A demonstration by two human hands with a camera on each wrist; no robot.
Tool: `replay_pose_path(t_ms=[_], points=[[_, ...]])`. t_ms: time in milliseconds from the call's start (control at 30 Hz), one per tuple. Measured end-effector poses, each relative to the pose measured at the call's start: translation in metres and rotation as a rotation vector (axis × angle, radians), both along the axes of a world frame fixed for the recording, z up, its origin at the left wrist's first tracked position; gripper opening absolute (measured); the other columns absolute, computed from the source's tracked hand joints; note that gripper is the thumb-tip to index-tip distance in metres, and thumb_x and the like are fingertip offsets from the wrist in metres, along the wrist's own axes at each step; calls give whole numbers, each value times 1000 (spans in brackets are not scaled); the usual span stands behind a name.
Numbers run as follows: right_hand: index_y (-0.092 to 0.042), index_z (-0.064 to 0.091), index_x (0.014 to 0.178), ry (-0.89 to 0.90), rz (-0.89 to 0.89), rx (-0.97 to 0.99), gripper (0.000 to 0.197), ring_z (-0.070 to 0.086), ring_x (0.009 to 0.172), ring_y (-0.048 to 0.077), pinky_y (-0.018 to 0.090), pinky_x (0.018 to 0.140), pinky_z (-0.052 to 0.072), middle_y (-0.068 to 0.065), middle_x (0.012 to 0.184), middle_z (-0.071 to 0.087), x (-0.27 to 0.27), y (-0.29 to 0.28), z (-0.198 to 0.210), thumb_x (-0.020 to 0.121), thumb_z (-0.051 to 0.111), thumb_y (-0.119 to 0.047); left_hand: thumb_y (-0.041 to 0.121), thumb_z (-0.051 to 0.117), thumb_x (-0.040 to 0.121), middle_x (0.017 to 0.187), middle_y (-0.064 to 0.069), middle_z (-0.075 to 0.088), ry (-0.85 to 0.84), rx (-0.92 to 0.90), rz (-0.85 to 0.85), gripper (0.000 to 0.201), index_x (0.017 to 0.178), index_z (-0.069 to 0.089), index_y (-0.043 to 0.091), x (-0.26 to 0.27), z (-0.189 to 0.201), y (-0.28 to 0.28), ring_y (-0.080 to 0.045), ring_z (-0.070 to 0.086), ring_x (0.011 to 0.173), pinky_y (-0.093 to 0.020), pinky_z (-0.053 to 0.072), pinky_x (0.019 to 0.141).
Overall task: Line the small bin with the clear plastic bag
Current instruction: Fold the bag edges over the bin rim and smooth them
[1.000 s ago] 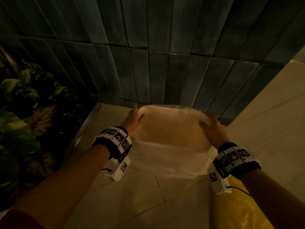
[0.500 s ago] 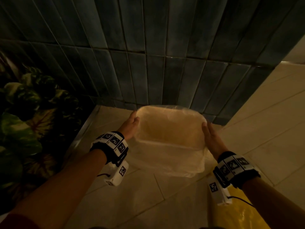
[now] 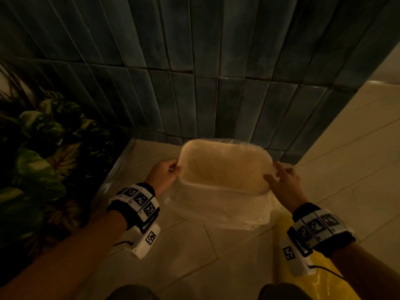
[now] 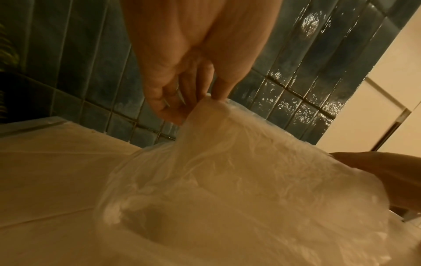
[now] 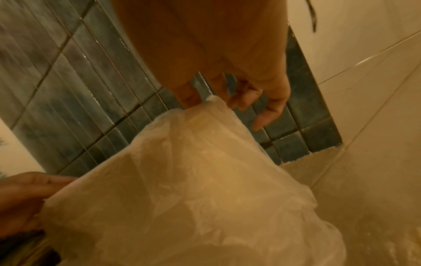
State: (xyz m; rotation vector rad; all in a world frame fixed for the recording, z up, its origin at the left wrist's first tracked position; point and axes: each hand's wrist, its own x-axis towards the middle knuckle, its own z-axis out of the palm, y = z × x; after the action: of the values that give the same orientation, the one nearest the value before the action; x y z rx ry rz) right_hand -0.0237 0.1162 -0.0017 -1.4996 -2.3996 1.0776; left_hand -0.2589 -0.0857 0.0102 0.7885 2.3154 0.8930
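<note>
i see the small pale rectangular bin [image 3: 225, 185] on the cream floor tiles [image 3: 186, 256], against the dark blue tiled wall [image 3: 194, 72]. the crinkly clear plastic bag [image 3: 218, 211] drapes over its rim. my left hand [image 3: 164, 175] pinches the bag's left edge; my right hand [image 3: 281, 180] pinches the right edge, its other fingers loosely spread.
</note>
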Motion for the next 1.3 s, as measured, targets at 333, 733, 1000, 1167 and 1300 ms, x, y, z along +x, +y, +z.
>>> replay_pose_path(t_ms=[333,733,1000,1167,1300], points=[[-4,50,129,94,53,-72,35,56,86,26,33,69,50,18,108,60,-9,-3,16,95,46,-13,16,50,93,99,-22,68,75,-27,13,26,105,65,-2,-6,-2,10,-35,64,92,-44,53,83],[0,59,104,132,72,-94,22,64,88,35,40,80,51,16,91,63,-59,2,21,92,53,-17,9,46,92,99,-28,65,171,-125,86,26,96,65,-8,-53,-2,13,-29,57,86,-31,37,73],[-6,60,107,186,94,-95,22,62,98,39,52,88,51,19,102,64,-113,-4,29,90,56,-18,7,46,89,95,-25,65,241,-108,179,24,95,67,-2,-96,10,-1,-27,58,83,-33,40,73],[-2,62,107,201,161,-90,27,64,96,39,51,86,52,22,102,67,-152,-11,26,87,56,-19,5,44,89,102,-27,65,305,-122,278,26,98,67,-2,-123,18,-6,-40,60,98,-41,47,84],[-3,61,109,199,149,-142,25,66,93,29,34,72,58,14,99,67,-179,-22,26,89,54,-17,3,43,88,97,-28,64,345,-162,312,22,85,64,-3,-144,19,-14,-41,60,94,-40,44,76]])
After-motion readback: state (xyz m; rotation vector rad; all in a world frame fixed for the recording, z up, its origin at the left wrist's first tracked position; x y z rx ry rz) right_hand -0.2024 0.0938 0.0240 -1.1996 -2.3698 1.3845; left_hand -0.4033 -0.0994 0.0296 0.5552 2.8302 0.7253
